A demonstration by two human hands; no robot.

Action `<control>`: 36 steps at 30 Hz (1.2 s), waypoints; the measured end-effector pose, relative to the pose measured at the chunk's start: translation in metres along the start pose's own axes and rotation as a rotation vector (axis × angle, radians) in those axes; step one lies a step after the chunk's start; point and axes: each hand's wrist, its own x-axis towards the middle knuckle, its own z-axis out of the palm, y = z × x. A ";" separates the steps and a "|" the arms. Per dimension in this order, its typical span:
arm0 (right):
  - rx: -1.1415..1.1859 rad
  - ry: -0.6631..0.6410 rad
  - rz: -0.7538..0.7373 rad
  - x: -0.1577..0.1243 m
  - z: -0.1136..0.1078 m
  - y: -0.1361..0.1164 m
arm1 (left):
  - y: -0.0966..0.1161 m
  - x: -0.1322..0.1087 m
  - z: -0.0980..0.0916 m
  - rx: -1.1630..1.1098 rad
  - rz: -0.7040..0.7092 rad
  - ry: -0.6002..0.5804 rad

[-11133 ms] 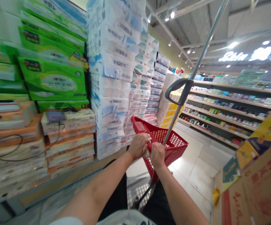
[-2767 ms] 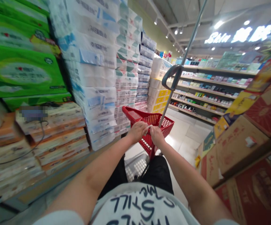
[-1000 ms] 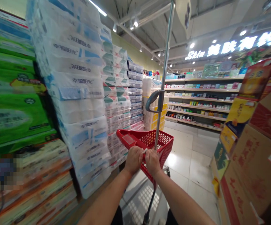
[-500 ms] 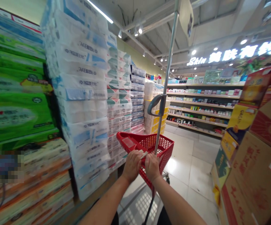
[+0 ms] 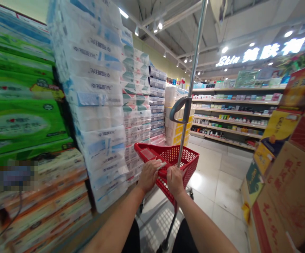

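Note:
A red plastic shopping cart (image 5: 191,168) with a lattice basket is directly in front of me. My left hand (image 5: 149,174) is closed over its handle, with a crumpled white tissue (image 5: 162,164) between the hand and the bar. Close beside it, my right hand (image 5: 175,180) wraps round the same handle, its fingers curled. From the cart rises a tall metal pole (image 5: 194,66) bearing a grey loop grip (image 5: 180,109). The basket's floor is partly hidden by the hands and the cart's rim.
Tall stacks of wrapped paper rolls (image 5: 99,140) and green tissue packs (image 5: 23,121) line the left side. Cardboard boxes (image 5: 286,189) are piled on the right. Pale floor tiles (image 5: 215,196) run between them toward shelves of small bottles and cartons (image 5: 231,116).
The view has turned slightly left, so stacks, shelves and cart sit further right in the picture. Both hands remain on the cart handle.

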 end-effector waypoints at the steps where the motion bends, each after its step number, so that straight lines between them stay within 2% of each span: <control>1: -0.002 0.001 -0.008 -0.001 -0.001 0.000 | -0.001 -0.002 -0.001 0.007 0.000 0.004; 6: -0.020 -0.003 -0.011 -0.003 -0.002 -0.008 | -0.010 0.020 -0.013 0.067 -0.031 -0.108; 9: -0.052 0.026 -0.009 -0.003 -0.002 -0.014 | -0.006 0.037 -0.016 0.112 -0.040 -0.194; 11: -0.070 0.060 -0.018 -0.005 -0.003 -0.017 | 0.001 0.046 -0.017 0.156 0.009 -0.323; 14: -0.085 0.094 -0.043 -0.010 -0.007 -0.020 | 0.012 0.058 -0.020 0.244 0.145 -0.587; 17: -0.083 0.099 -0.060 -0.013 -0.012 -0.022 | 0.020 0.066 -0.023 0.299 0.141 -0.728; 21: -0.066 0.093 -0.059 -0.015 -0.017 -0.023 | 0.031 0.071 -0.025 0.318 0.087 -0.765; 26: -0.058 0.081 -0.066 -0.018 -0.021 -0.021 | 0.040 0.079 -0.025 0.376 0.019 -0.885; 30: -0.067 0.078 -0.069 -0.020 -0.021 -0.018 | 0.042 0.083 -0.023 0.375 0.082 -0.943; 33: -0.052 0.079 -0.069 -0.020 -0.021 -0.018 | 0.040 0.084 -0.021 0.373 0.138 -0.947; 36: -0.037 0.077 -0.079 -0.020 -0.022 -0.019 | 0.039 0.077 -0.017 0.343 0.109 -0.875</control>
